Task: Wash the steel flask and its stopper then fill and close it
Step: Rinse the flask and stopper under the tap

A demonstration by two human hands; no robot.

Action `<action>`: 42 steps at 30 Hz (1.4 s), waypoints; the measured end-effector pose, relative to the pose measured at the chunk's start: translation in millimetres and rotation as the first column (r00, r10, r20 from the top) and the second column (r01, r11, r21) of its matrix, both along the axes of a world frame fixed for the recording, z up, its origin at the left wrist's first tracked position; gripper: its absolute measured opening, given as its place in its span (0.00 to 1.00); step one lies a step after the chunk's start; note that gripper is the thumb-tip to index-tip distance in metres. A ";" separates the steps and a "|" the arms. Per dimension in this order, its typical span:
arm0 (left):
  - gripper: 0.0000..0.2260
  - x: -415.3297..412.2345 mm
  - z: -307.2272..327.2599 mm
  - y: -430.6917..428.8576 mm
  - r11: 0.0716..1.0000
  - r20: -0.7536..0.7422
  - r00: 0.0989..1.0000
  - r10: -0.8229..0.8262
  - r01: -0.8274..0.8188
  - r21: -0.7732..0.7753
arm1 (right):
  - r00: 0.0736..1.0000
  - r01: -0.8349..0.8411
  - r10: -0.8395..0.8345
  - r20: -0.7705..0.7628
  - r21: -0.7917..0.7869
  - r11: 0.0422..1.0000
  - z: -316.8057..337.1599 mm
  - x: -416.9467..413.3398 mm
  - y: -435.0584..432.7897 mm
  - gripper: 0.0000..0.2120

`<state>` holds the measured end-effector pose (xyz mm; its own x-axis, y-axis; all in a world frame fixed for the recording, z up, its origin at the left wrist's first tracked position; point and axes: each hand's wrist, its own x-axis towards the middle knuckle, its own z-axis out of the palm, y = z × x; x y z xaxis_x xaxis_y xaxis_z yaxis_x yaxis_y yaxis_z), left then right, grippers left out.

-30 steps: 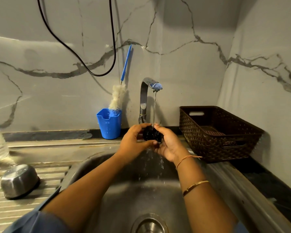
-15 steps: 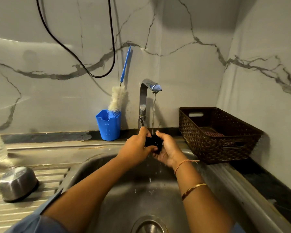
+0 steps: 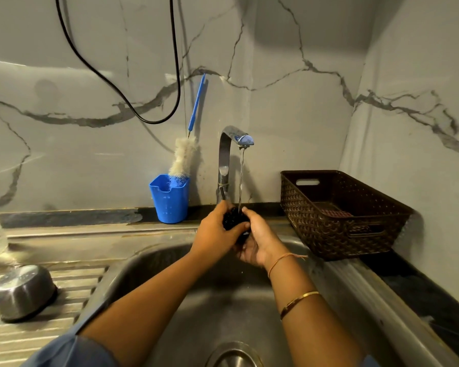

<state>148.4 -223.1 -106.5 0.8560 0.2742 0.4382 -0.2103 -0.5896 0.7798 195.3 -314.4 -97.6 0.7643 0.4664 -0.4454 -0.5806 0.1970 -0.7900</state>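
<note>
A small black stopper (image 3: 233,218) sits under a thin stream from the tap (image 3: 227,154), above the steel sink (image 3: 154,263). Both hands are curled around it: the left hand (image 3: 215,237) grips from the left, the right hand (image 3: 260,241) cups it from beneath. Turning it slowly in the water, with a firm hold, would likely rinse every groove. Behind, a bottle brush (image 3: 183,157) stands in a blue cup (image 3: 170,202).

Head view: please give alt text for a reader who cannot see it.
The left hand and the right hand hold a small black stopper under water from a curved steel tap, above a steel sink. A blue plastic cup with a white bottle brush stands left of the tap, a brown woven basket right.
</note>
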 end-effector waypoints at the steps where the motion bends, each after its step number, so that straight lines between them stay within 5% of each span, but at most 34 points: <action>1: 0.13 -0.7 -1.3 -1.8 0.997 0.008 1.000 -0.018 0.017 0.071 | 1.000 0.018 -0.017 -0.021 0.054 0.998 0.1 0.6 -0.4 0.20; 4: 0.18 2.6 -2.6 -8.7 0.984 0.020 0.999 -0.029 0.025 0.174 | 0.999 0.040 -0.040 -0.002 0.131 0.991 0.9 3.5 -4.3 0.19; 8: 0.30 4.6 1.4 -9.2 0.989 -0.020 1.000 0.013 -0.015 -0.146 | 0.979 -0.061 0.048 0.197 0.058 0.996 0.2 -0.9 -3.6 0.15; 13: 0.23 2.3 -3.0 0.7 0.977 -0.012 0.992 0.125 -0.125 -0.171 | 0.958 -0.125 0.072 0.279 0.174 0.977 -0.7 -4.0 -3.0 0.13; 25: 0.24 -32.3 -0.6 0.7 0.972 -0.105 0.967 0.232 -0.227 0.055 | 0.895 -0.025 0.181 0.407 -0.360 0.933 6.2 -27.4 14.1 0.18; 29: 0.42 -53.3 4.5 -0.4 0.986 -0.158 0.973 0.169 -0.169 0.020 | 0.944 -0.062 0.156 0.289 -0.309 0.949 9.2 -55.4 10.2 0.17; 35: 0.28 -91.6 17.9 -5.8 0.985 0.123 0.987 0.099 -0.115 0.130 | 0.945 -0.007 0.036 0.326 -0.088 0.996 37.4 -88.2 -1.6 0.24; 37: 0.22 -97.6 18.3 0.2 0.975 0.009 0.994 0.112 -0.111 0.195 | 0.935 -0.072 0.146 0.323 -0.230 0.971 39.5 -101.2 -5.2 0.29; 39: 0.20 -102.6 10.9 10.2 0.942 -0.264 0.951 0.161 -0.069 0.329 | 0.899 -0.088 0.307 0.313 -0.556 0.826 30.3 -113.3 -8.6 0.34; 40: 0.20 -107.4 7.4 14.8 0.926 -0.296 0.934 0.199 -0.080 0.369 | 0.871 -0.073 0.375 0.316 -0.672 0.737 25.3 -117.3 -9.5 0.35; 42: 0.23 -115.4 4.7 21.8 0.922 -0.106 0.958 0.267 -0.221 0.317 | 0.818 -0.017 0.430 0.382 -0.731 0.682 21.7 -119.2 -8.1 0.34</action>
<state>33.0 -201.3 -101.8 0.8392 0.3581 0.4092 0.0713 -0.8185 0.5700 76.1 -322.5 -75.9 0.8731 0.3840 -0.3005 -0.0236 -0.5822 -0.8127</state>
